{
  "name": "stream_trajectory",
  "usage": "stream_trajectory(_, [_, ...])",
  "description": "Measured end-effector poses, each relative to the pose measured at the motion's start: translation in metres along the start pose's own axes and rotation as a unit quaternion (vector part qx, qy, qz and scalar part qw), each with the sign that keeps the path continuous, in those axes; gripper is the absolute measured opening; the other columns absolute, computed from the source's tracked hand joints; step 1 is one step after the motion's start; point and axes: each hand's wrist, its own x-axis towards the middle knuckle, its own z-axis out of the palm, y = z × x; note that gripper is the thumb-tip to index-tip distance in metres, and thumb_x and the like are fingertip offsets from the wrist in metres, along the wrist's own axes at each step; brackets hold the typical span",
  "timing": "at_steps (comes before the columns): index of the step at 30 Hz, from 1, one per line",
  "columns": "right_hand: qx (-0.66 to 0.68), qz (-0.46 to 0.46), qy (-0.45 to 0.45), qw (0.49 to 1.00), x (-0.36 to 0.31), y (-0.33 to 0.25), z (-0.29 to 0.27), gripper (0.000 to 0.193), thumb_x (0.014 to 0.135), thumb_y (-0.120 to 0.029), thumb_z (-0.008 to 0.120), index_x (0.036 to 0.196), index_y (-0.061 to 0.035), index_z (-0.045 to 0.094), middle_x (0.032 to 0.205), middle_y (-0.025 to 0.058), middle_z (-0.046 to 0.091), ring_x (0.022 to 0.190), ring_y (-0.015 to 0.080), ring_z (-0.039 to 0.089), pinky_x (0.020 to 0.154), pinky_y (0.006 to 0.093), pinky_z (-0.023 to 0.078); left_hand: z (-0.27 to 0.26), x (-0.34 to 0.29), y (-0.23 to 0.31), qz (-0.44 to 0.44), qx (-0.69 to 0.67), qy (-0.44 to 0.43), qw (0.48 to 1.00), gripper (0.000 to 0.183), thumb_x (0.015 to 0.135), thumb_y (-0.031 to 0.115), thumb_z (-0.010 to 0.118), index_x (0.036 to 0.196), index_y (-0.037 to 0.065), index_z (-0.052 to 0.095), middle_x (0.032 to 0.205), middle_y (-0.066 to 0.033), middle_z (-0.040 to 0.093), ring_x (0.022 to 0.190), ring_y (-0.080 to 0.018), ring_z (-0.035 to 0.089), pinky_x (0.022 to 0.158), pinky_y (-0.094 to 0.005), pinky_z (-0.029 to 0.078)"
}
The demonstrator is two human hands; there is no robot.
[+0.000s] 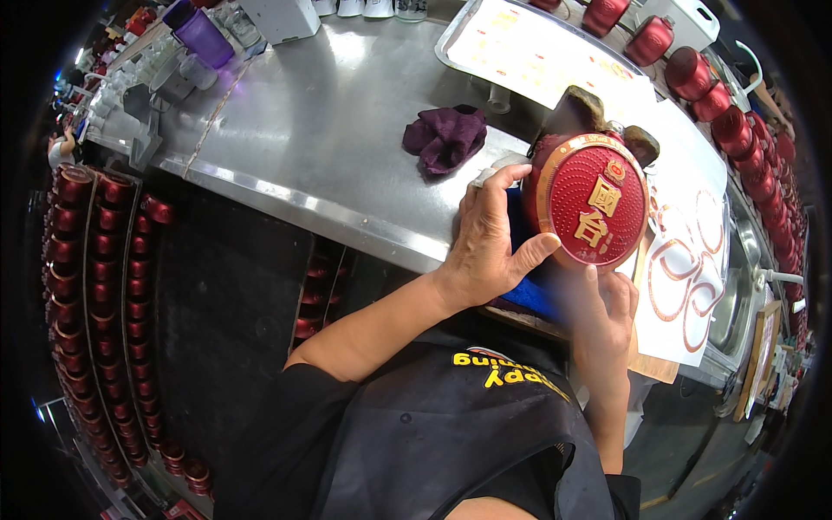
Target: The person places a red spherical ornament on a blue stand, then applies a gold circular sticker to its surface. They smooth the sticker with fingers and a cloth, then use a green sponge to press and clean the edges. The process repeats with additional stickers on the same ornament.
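A round, flattened red bottle (598, 206) with a gold rim band and raised gold characters rests tilted against a stand with dark padded blocks (579, 111). My left hand (490, 234) grips its left side, fingers along the edge and thumb on the lower face. At the bottle's bottom edge, a fingertip of my right hand (607, 316) touches the rim. The other right fingers are bent and partly blurred, so their hold is unclear. Blue cloth (530, 293) lies beneath the bottle. Left of it, a crumpled purple cloth (445, 139) sits on the metal table (321, 113).
White sheets with ring-shaped red and gold labels (689, 269) lie to the right, beside a metal sink (737, 299). A tray (529, 43) holds another label sheet. Red bottles (689, 74) line the far right; racked red bottles (65, 251) fill the left. A purple bottle (199, 33) stands far left.
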Motion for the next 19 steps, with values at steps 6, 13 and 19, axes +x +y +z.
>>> stream_trajectory(6, [-0.004, -0.007, 0.005, 1.0, 0.0, 0.001, 0.001, 0.085, 0.067, 0.02, 0.056, 0.146, -0.0099, 0.058, 0.118, 0.0176, 0.058, 0.113, 0.0386, 0.054, 0.102, 0.049, 0.044, 0.005, 0.006, -0.004, -0.03, -0.091, 0.041, 0.995, 0.076, 0.099, 0.052, 0.064, 0.142, -0.004, 0.039, 0.136, -0.0242, 0.051, 0.125, -0.0372, 0.05, 0.11, -0.0469, 0.036])
stream_trajectory(13, [0.0, -0.008, 0.007, 1.0, 0.0, 0.002, 0.001, 0.086, 0.066, 0.02, 0.056, 0.146, -0.0112, 0.058, 0.117, 0.0174, 0.058, 0.112, 0.0383, 0.054, 0.101, 0.0488, 0.045, 0.003, 0.017, -0.012, -0.082, -0.192, 0.019, 0.978, 0.07, 0.099, 0.051, 0.065, 0.139, -0.003, 0.044, 0.133, -0.0224, 0.054, 0.125, -0.0349, 0.05, 0.111, -0.0457, 0.038])
stream_trajectory(19, [0.0, -0.006, 0.006, 1.0, -0.001, 0.001, 0.002, 0.086, 0.066, 0.02, 0.056, 0.147, -0.0117, 0.058, 0.117, 0.0173, 0.058, 0.112, 0.0382, 0.054, 0.101, 0.0493, 0.045, -0.005, 0.02, -0.013, -0.079, -0.185, -0.014, 0.979, 0.07, 0.099, 0.05, 0.066, 0.14, -0.001, 0.043, 0.136, -0.0221, 0.052, 0.127, -0.0347, 0.049, 0.111, -0.0461, 0.037])
